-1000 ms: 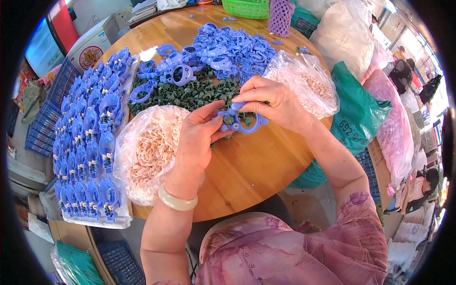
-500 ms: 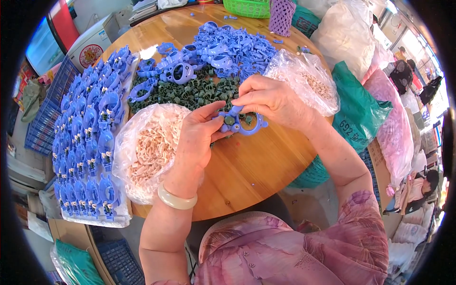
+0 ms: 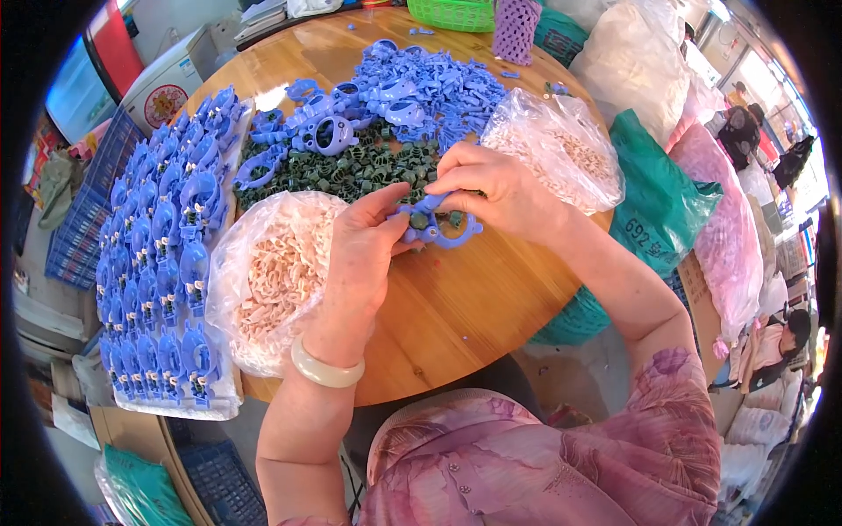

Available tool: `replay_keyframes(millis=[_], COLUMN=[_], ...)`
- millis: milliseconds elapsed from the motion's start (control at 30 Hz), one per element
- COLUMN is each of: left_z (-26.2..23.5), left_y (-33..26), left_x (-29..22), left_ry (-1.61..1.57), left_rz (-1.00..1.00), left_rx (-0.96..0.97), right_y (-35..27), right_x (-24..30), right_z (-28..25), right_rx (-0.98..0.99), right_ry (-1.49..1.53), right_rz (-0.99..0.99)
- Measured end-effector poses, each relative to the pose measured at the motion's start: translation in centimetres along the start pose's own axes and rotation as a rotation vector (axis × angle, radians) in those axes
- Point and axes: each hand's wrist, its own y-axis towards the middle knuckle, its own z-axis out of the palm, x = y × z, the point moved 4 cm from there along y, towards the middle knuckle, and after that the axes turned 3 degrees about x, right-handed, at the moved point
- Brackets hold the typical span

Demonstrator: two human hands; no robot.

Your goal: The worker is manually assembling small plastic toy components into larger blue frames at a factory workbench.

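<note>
Between both hands, above the near side of the round table, is a blue plastic ring-shaped part [image 3: 455, 238]. My left hand [image 3: 367, 237] pinches its left end between thumb and fingers. My right hand [image 3: 491, 186] has its fingertips closed on a small blue piece at the top of that part; fingers hide most of the piece. Just beyond my hands spreads a pile of small dark green parts [image 3: 386, 162]. Beside my left wrist sits a clear bag of cream-coloured pieces [image 3: 285, 276].
At left stands a white board [image 3: 230, 386] covered with rows of blue assembled parts [image 3: 162, 263]. Loose blue pieces [image 3: 438, 88] are heaped at the back. Another bag of cream pieces [image 3: 561, 153] lies right, near a green sack [image 3: 658, 202]. A green basket [image 3: 452, 13] stands at the far edge.
The blue ring-shaped part has shifted slightly left and tilted a little in my fingers. Both hands keep their hold, and the view has moved slightly.
</note>
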Motion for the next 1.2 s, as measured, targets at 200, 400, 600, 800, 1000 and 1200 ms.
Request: replay_keyframes(millis=[200,400,600,800,1000,1200], left_z=[-0.8,-2.9,-4.2,-4.7,-4.4,-4.0], left_y=[0.7,0.6,1.1,1.5,1.4,1.4], left_x=[-0.4,-2.4,-3.0,-2.5,-2.4,-2.3], left_ry=[-0.032,-0.191,-0.207,-0.181,-0.159,-0.2], left_rz=[0.059,0.239,0.319,0.308,0.307,0.29], left_rx=[-0.042,-0.154,-0.233,-0.231,-0.21,-0.21], right_y=[0.9,0.7,2.6,3.6,2.5,0.4], right_x=[-0.2,-6.2,-11.5,-12.0,-11.9,-8.5], right_z=[-1.0,-1.8,0.4,1.7,0.8,-1.2], right_rx=[-0.071,-0.195,-0.003,0.212,0.23,-0.042], right_ry=[0.102,0.198,-0.223,-0.481,-0.389,0.127], right_rz=[0.082,0.432,0.545,0.546,0.569,0.48])
